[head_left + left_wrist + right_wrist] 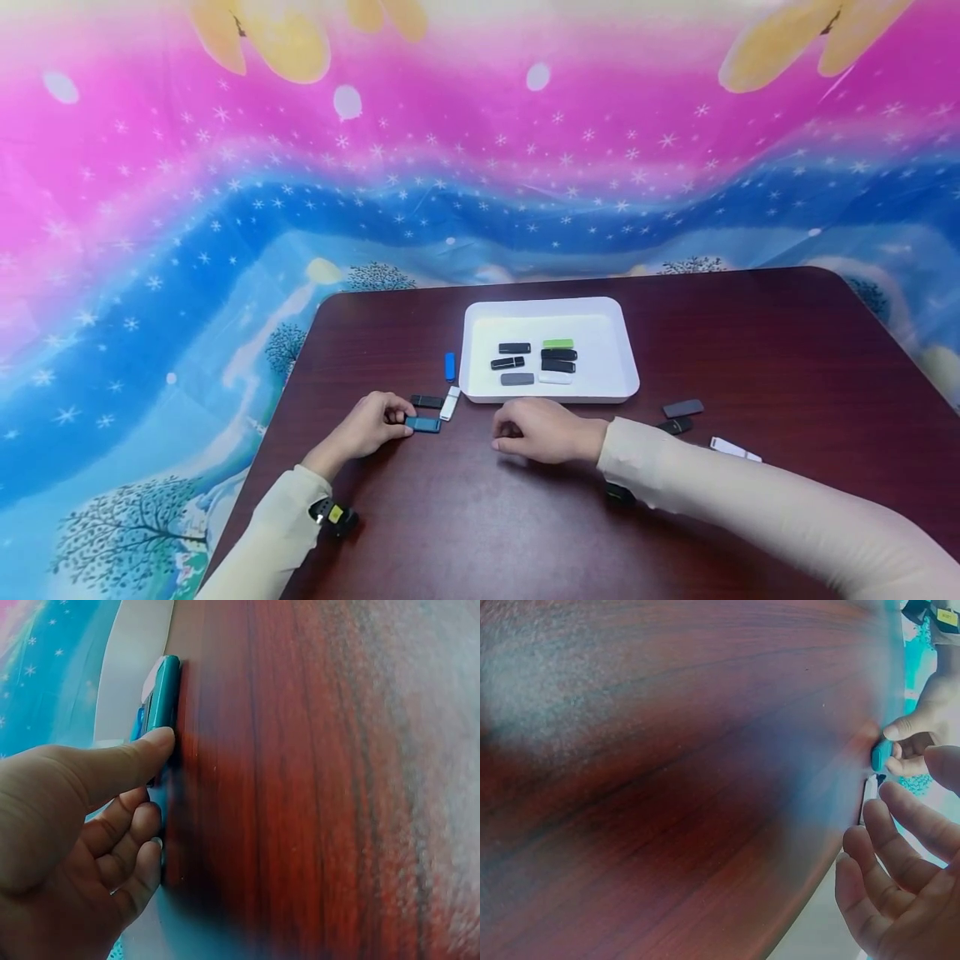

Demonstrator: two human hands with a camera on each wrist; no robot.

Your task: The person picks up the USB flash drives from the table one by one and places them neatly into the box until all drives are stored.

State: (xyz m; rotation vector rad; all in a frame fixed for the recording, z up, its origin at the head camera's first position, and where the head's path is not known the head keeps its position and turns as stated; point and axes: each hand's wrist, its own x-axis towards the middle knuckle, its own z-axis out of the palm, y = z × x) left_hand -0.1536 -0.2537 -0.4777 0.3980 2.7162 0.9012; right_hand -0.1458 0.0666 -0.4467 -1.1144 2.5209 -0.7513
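Observation:
My left hand pinches the left end of a teal USB flash drive between thumb and fingers at the table's left side. In the left wrist view the thumb presses on the edge of that teal drive. Just beyond it lie a black flash drive, a white one set at a slant, and a blue one. My right hand is above the table before the tray, its fingers loosely curled with nothing held; the right wrist view shows those fingers apart.
A white tray holds several flash drives in two columns, among them a green one and a grey one. Beside my right forearm lie a grey drive, a black one and a white one, partly hidden.

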